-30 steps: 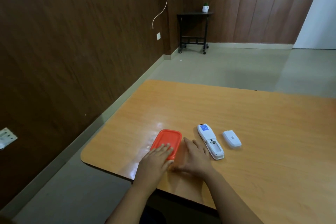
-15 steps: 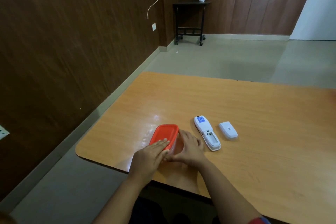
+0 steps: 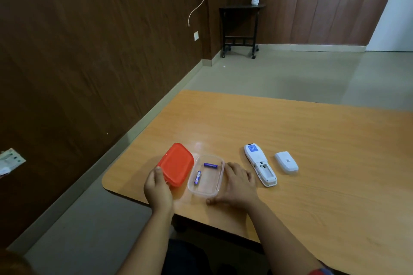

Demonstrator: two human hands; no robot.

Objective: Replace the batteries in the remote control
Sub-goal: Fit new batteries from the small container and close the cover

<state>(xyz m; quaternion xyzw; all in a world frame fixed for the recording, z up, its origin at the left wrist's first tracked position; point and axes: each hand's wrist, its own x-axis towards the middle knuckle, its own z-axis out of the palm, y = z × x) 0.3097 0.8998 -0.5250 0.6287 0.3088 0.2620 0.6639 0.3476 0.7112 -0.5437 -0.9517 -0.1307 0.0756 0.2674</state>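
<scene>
Remote control (image 3: pixel 260 164) lay back-side up on the wooden tabletop (image 3: pixel 312 174), white, long and narrow, small blue label near its far end, battery bay at the near end exposed and looking empty. Its cover (image 3: pixel 286 161), a white rounded piece with a small dark mark, sat just right of the remote, apart from it. Left of the remote, a clear plastic container (image 3: pixel 206 193) stood open, rectangular with rounded corners. Inside were two small blue batteries: far battery (image 3: pixel 210 165) lying crosswise near the far wall, near battery (image 3: pixel 197 177) lying lengthwise by the left wall, the two apart. The red lid (image 3: pixel 176 164) was off, tilted, its right edge over or against the container's left rim; could not tell whether its far edge touched the tabletop. Left hand (image 3: pixel 158 190) gripped the lid's near left corner, thumb on top, fingers closed on it from beneath. Right hand (image 3: pixel 238 185) braced the container's right wall and near right corner, fingers spread and flat, thumb along the near side, pressing against it rather than wrapped around it. Right hand sat between container and remote, not touching the remote.
</scene>
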